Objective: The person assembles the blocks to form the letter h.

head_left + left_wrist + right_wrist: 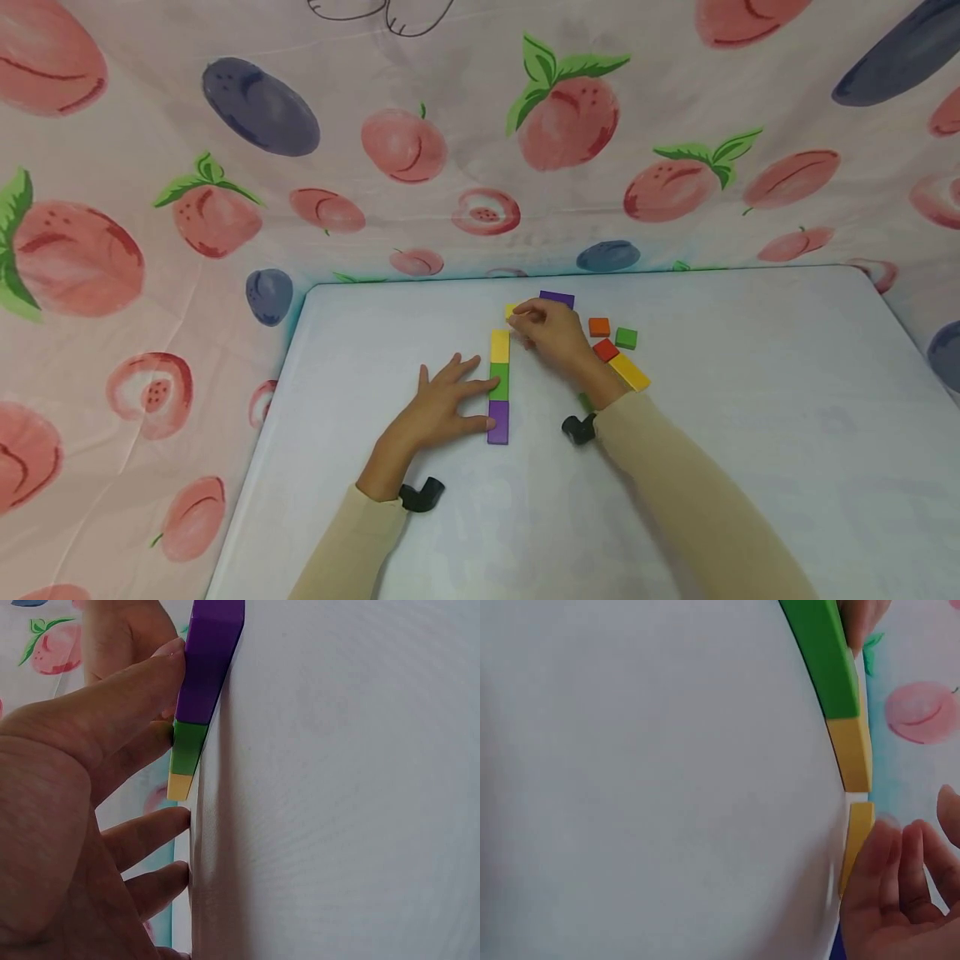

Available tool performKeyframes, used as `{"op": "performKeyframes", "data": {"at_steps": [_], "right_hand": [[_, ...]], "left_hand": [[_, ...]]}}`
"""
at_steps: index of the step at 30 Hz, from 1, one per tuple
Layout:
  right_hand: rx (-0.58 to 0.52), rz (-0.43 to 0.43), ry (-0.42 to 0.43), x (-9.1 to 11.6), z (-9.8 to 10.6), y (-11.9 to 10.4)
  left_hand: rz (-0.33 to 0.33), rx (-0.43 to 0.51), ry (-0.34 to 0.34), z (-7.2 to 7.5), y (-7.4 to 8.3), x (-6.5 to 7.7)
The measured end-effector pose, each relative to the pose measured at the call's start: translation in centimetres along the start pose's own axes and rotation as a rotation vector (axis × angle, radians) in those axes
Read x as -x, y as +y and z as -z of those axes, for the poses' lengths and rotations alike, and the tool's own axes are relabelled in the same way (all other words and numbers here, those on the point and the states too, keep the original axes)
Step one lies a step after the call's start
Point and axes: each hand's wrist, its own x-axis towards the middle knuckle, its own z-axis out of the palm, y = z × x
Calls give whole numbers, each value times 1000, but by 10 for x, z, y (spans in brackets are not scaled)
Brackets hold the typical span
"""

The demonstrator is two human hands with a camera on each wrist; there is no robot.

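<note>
In the head view, a straight row of blocks lies on the table: a purple block (498,423) nearest, then a green block (499,390), then a yellow block (500,346). My left hand (442,408) is spread at the row's left side. Its thumb touches the purple block and its index finger the green one. My right hand (553,333) pinches another yellow block (858,825) with thumb and fingertips, partly covering it. A small gap separates that block from the row's far end. A second purple block (557,297) lies partly behind the right hand.
Right of that hand lie an orange block (599,327), a small green block (626,338), a red block (605,349) and a long yellow block (630,372). Another green piece (586,403) is mostly hidden under the right wrist. Fruit-print cloth (480,167) hangs behind the white table (750,467).
</note>
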Motion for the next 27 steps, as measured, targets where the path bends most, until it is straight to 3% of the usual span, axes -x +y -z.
{"op": "performKeyframes", "data": {"at_steps": [4,9,17,27], "right_hand": [[172,101,98,-8,8,-3],[342,177,128,-19,21,-1],[512,60,69,-24,31,-4],[574,12,18,-31,28,0]], "left_hand": [[-2,4,1,0,0,0],[-10,-2,10,-1,-1,0],[-15,-1,8,-1,-3,0],[-3,-7,6,-2,-2,-1]]}}
